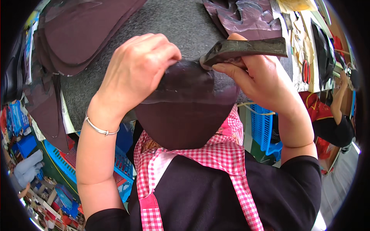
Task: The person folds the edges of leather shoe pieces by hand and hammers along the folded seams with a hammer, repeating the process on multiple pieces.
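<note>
Left hand (135,69) curled, fingers pinching and pressing down the top edge of a dark maroon rounded leather-like piece (185,115) that lies over the near edge of the grey felt-covered tabletop (181,23), its lower half hanging toward the person's pink-and-white checked apron (227,154). Right hand (258,81) closed around a dark flat-faced metal hammer-like tool (246,48), tool's end touching the piece's upper right rim just beside the left fingertips. A thin silver bangle (101,130) sits on the left wrist.

Progress, judged: the upper rim of the piece looks creased and folded where both hands meet; the wider lower part looks smooth and unworked. Only a short stretch of edge seems treated, most of the outline left. Can't tell how much of the hidden far edge is done.

Outward: a stack of similar maroon cut pieces (73,34) top left on the tabletop, more dark pieces with pale marks (246,15) top right. Blue plastic slatted crates: one lower left (119,165), one right of the apron (262,123). Pale paper patterns and yellowish sheets (296,15) far upper right, no readable labels. Blue flat packets (17,115) at the left rim, print too small to tell. Another person in red and black (327,115) at the right edge, apart.
</note>
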`<state>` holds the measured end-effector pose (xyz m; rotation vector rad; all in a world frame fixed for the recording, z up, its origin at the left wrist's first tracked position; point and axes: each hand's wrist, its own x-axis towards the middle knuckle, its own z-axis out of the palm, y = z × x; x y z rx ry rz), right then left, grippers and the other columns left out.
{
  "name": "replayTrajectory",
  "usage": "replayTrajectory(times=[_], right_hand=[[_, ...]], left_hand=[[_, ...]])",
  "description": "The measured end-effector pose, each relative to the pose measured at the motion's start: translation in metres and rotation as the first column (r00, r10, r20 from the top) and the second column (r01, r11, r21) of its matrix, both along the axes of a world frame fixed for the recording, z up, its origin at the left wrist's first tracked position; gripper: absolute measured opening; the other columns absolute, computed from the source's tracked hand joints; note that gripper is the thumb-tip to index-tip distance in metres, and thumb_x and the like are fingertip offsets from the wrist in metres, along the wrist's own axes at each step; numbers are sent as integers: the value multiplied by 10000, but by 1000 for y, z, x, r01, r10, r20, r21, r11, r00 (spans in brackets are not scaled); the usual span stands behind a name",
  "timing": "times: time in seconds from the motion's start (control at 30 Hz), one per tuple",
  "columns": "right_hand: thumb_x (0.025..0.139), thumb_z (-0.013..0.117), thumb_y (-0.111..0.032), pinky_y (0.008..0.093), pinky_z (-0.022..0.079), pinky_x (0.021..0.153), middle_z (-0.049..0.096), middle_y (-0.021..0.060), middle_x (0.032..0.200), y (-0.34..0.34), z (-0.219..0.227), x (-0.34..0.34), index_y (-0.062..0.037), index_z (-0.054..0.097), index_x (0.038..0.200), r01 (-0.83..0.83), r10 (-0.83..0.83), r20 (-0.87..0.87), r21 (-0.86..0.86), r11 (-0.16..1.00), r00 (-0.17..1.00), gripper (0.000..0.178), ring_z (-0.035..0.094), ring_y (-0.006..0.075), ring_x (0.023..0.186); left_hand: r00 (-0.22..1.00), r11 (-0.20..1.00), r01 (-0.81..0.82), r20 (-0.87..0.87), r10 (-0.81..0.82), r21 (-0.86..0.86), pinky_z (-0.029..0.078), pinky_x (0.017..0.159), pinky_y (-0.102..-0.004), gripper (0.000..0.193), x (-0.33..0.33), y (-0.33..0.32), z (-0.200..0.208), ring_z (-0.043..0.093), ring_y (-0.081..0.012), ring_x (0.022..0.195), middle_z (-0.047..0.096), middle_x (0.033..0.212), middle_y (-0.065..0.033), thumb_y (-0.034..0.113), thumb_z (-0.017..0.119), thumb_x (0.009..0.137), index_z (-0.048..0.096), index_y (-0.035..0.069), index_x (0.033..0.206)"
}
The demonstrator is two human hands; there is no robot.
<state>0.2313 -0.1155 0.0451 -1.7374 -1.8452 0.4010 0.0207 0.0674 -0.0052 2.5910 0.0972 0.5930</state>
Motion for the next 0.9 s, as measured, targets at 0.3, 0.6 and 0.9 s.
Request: replayTrajectory(times=[0.3, 0.6, 0.9], right_hand=[[1051, 769, -176, 449, 529, 689, 647, 138, 847, -12, 0, -8, -26, 652, 1100, 110, -97, 73, -212, 971, 993, 196, 678, 361, 755], [1059, 759, -235, 405, 521, 656, 602, 94, 870, -3, -6, -11, -67, 654, 1072, 36, 24, 275, -208, 977, 961, 199, 671, 297, 739], [1069, 745, -210, 415, 521, 666, 631, 103, 915, 4, -3, -13, -54, 666, 1084, 2, 43, 306, -147, 989, 951, 175, 697, 305, 767]], left_hand=[[1000, 995, 10, -12, -12, -100, 569, 745, -372, 197, 12, -5, 1, 697, -240, 824, 768, 913, -56, 95, 919, 791, 848, 78, 974], [970, 951, -242, 69, 233, 193, 588, 663, -344, 145, 2, -35, 3, 675, -189, 828, 685, 852, 33, 115, 891, 760, 791, 115, 865], [953, 947, -302, 11, 303, 105, 566, 704, -382, 240, -3, -54, 2, 671, -244, 830, 723, 892, -26, 92, 922, 787, 840, 81, 1012]])
